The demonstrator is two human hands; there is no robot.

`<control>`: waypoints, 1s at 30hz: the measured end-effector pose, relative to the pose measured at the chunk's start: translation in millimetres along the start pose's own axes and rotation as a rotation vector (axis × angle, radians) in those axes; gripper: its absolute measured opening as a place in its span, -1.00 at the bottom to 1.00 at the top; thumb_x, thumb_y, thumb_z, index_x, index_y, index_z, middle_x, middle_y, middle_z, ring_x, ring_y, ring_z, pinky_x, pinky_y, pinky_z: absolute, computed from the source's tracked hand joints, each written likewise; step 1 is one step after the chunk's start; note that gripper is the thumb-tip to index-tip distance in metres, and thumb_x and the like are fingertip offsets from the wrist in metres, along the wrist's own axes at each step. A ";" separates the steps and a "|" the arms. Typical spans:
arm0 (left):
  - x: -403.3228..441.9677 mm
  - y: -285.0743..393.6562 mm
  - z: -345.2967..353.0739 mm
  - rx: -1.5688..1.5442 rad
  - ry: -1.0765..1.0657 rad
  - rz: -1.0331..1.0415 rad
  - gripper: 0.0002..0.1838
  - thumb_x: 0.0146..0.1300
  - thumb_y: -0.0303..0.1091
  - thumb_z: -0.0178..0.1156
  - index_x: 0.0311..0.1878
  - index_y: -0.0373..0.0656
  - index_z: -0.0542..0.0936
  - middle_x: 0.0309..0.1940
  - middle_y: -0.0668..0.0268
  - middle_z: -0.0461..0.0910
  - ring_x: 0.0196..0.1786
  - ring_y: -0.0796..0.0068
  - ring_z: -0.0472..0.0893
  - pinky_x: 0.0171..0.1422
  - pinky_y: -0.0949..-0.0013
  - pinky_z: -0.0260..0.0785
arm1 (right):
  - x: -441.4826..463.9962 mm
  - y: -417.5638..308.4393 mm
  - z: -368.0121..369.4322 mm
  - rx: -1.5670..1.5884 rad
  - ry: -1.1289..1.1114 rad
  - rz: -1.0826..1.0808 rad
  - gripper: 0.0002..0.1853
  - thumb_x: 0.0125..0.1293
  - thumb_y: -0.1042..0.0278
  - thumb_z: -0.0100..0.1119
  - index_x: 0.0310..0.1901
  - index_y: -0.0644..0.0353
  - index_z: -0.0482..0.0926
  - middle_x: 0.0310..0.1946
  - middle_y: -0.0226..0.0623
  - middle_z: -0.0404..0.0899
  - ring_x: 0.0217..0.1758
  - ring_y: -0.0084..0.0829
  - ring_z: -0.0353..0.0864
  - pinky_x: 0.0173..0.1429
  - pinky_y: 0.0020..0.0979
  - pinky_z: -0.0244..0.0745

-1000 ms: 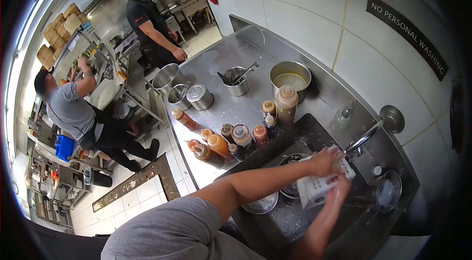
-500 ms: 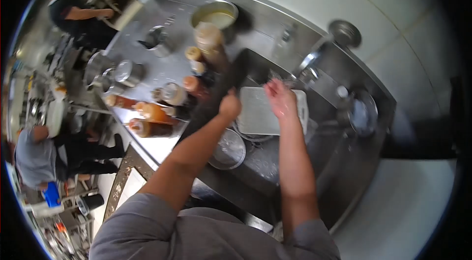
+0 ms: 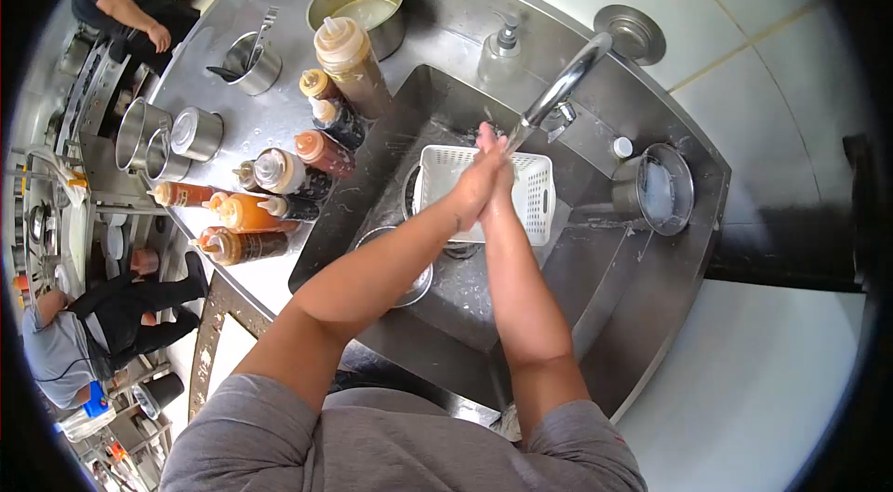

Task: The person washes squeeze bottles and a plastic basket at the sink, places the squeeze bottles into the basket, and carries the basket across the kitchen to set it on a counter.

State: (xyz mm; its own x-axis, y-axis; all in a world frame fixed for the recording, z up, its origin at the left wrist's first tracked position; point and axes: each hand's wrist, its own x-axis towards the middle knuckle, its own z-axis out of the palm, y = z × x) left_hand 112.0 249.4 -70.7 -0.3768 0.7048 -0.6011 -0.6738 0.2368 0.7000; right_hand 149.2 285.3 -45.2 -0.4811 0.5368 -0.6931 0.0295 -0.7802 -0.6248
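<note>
My left hand (image 3: 476, 182) and my right hand (image 3: 502, 192) press together beneath the mouth of the curved faucet (image 3: 569, 78). Their fingers look stretched out, and neither hand holds anything. Both are wet. Just below them, a white perforated plastic basket (image 3: 534, 199) sits inside the steel sink (image 3: 446, 325). Part of the basket is hidden by my hands and wrists. A round metal bowl (image 3: 420, 289) lies in the sink to the left, partly covered by my left forearm.
Several sauce squeeze bottles (image 3: 246, 213) stand on the left counter, near a large metal pot (image 3: 389, 29). Behind the sink is a soap dispenser (image 3: 499, 55). A metal bowl of soapy liquid (image 3: 659, 190) sits at right. Two people are in the kitchen at far left.
My hands were apart over the basket and have come together under the faucet. The view has shifted slightly and is sharper.
</note>
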 end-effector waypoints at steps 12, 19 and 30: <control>-14.4 -43.9 -111.3 0.993 0.543 0.617 -0.15 0.10 -0.26 0.34 0.41 -0.26 0.15 0.39 -0.22 0.09 0.46 -0.08 0.12 0.49 0.18 0.06 | 109.7 92.6 -90.6 -0.726 0.410 0.121 -0.33 0.32 0.03 0.07 0.33 0.30 0.22 0.30 0.11 0.27 0.30 -0.01 0.36 0.25 -0.10 0.38; -97.1 -141.5 -103.5 0.430 0.350 -0.241 -0.18 0.03 -0.18 0.40 0.24 -0.50 0.27 0.07 -0.10 0.51 0.15 0.05 0.52 0.21 0.19 0.38 | 113.3 154.6 -93.1 -1.875 0.018 -0.288 -0.38 0.22 0.24 0.04 0.37 -0.03 0.28 0.45 0.25 -0.16 0.51 0.24 -0.16 0.54 -0.06 -0.10; 5.4 -66.1 -143.2 1.154 0.363 0.096 -0.30 0.10 -0.35 0.19 0.29 -0.48 0.24 -0.12 -0.27 0.56 -0.01 -0.15 0.58 0.11 0.10 0.44 | 111.0 132.1 -89.6 -1.769 -0.485 -0.369 -0.49 0.19 0.50 -0.04 0.24 0.23 0.43 0.39 0.17 0.08 0.48 0.05 0.07 0.43 -0.10 0.19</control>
State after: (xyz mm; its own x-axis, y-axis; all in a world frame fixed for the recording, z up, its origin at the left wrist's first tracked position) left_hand 63.5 141.8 -175.5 -0.6750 0.5673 -0.4716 0.2595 0.7810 0.5681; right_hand 178.2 270.6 -237.0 -0.8399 0.2053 -0.5024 0.4837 0.7031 -0.5213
